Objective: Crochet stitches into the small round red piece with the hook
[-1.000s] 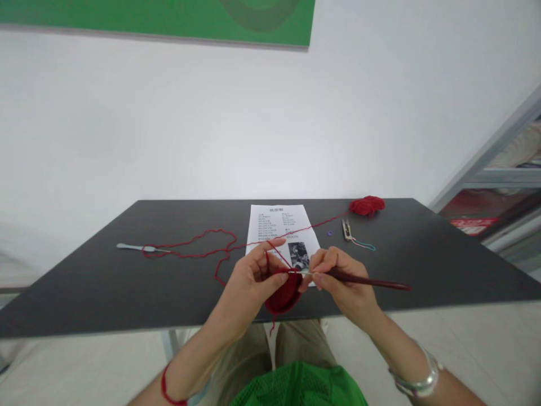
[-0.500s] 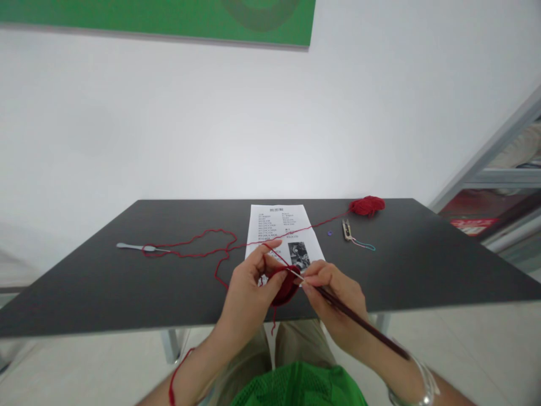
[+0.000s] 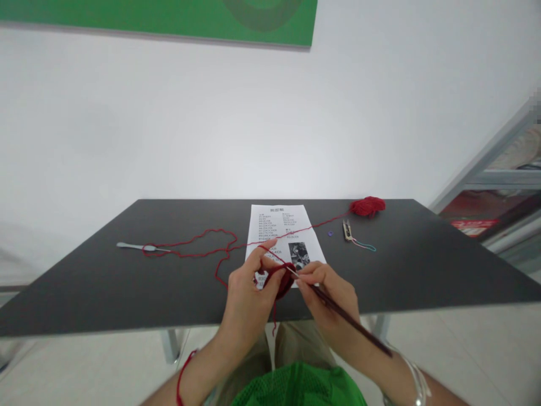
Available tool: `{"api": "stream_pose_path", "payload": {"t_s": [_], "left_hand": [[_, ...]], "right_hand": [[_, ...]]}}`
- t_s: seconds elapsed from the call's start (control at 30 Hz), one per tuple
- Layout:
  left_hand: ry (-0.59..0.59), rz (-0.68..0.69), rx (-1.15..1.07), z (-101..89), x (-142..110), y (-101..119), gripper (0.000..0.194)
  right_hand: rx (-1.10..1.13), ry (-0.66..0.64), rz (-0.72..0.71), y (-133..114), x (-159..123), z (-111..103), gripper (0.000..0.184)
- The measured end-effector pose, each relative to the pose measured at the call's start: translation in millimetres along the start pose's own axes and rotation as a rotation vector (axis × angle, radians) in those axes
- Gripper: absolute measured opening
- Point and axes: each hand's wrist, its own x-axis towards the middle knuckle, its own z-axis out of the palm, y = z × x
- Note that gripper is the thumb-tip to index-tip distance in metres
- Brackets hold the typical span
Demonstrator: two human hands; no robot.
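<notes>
My left hand (image 3: 253, 282) pinches a dark red crochet piece (image 3: 286, 286), with a strand of red yarn (image 3: 270, 252) running over its raised index finger. In my right hand (image 3: 332, 290) is a crochet hook (image 3: 353, 322) with a long dark brown handle, held like a pen. Its thin metal tip meets the top edge of the crochet piece; the exact stitch is too small to make out. A short yarn tail hangs below the piece. Part of the piece is hidden behind my left fingers.
Under the hands lies a printed sheet (image 3: 276, 217) on the dark table (image 3: 406, 254). A red yarn ball (image 3: 367, 206), thread snips (image 3: 347, 230) with a blue cord and a small purple ring (image 3: 330, 233) are at right. A grey crochet hook (image 3: 135, 246) lies left amid looped yarn.
My right hand and the crochet hook have shifted slightly left. The crochet piece has tilted and moved a little up and left with the left fingers.
</notes>
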Motion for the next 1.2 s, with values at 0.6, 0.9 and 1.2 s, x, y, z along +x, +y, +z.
{"api": "stream_pose_path", "payload": {"t_s": [0.6, 0.9, 1.2], "left_hand": [[-0.066, -0.039, -0.163, 5.4, -6, -3, 0.033], [-0.179, -0.409, -0.574, 6.6, 1, -5, 0.059], [-0.039, 0.01, -0.064, 5.7, 1, -11, 0.057]], "right_hand": [[0.043, -0.04, -0.294, 27, 0, 5, 0.027], [-0.308, -0.09, -0.71, 26, 14, -3, 0.017], [-0.139, -0.073, -0.346, 9, -1, 2, 0.02]]}}
